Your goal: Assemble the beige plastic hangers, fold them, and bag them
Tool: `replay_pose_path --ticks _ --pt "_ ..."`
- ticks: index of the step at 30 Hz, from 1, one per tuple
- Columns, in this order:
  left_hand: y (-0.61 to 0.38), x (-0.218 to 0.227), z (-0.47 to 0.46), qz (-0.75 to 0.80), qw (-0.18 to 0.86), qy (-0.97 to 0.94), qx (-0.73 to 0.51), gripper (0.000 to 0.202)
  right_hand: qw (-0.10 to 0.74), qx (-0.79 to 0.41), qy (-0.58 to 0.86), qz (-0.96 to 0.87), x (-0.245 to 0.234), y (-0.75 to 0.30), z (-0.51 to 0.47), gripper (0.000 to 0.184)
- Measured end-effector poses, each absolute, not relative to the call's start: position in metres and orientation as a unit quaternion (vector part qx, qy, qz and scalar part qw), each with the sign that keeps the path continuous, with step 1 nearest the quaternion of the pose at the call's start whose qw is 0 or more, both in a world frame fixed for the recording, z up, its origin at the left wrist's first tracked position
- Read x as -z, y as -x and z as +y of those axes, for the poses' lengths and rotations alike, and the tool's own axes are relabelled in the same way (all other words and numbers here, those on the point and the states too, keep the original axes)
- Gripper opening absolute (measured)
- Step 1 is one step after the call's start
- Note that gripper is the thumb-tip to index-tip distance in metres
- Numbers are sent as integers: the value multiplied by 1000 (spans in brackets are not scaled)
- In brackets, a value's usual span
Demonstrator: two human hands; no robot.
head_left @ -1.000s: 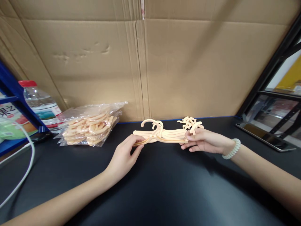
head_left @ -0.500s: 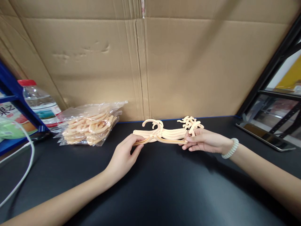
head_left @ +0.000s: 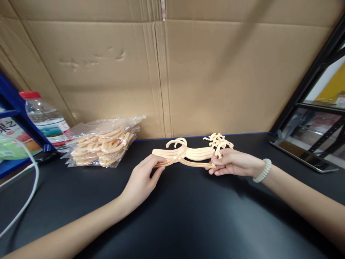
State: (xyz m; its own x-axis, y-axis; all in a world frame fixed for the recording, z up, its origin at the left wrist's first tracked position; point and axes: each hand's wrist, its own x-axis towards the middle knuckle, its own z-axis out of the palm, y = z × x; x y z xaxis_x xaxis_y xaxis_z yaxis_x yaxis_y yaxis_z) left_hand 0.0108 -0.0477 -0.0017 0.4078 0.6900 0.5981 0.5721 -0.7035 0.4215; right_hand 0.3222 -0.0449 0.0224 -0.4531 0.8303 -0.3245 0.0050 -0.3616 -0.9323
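Both hands hold a peach-coloured plastic clothes hanger (head_left: 198, 165) by its two arms, just in front of a row of similar hangers (head_left: 199, 153) lying on the black tabletop. My left hand (head_left: 145, 172) pinches the left arm between thumb and fingers. At the other end, my right hand (head_left: 233, 162) is closed on the tip of the right arm. A small curved peach piece (head_left: 221, 147) shows at the right thumb and fingers; whether it is held too, I cannot tell. Curved hooks (head_left: 178, 141) rise behind the hanger's middle, overlapping one another.
Small loose curved pieces (head_left: 215, 138) lie in a pile behind my right hand. At left are a clear bag of peach hangers (head_left: 104, 144), a water bottle (head_left: 47, 115) and a white cable (head_left: 35, 194). A dark flat device (head_left: 302, 156) lies right. Cardboard (head_left: 215, 72) stands behind.
The held hanger has tilted back and dropped slightly, so its hook now stands lower against the hooks behind. Both hands keep their grip and have barely shifted.
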Motion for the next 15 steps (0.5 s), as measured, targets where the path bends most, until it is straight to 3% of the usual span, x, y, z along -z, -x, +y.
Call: replay_pose_path --ticks 15 --pt "-10 2 -46 387 61 -832 -393 11 311 -697 432 -481 -21 -317 -47 20"
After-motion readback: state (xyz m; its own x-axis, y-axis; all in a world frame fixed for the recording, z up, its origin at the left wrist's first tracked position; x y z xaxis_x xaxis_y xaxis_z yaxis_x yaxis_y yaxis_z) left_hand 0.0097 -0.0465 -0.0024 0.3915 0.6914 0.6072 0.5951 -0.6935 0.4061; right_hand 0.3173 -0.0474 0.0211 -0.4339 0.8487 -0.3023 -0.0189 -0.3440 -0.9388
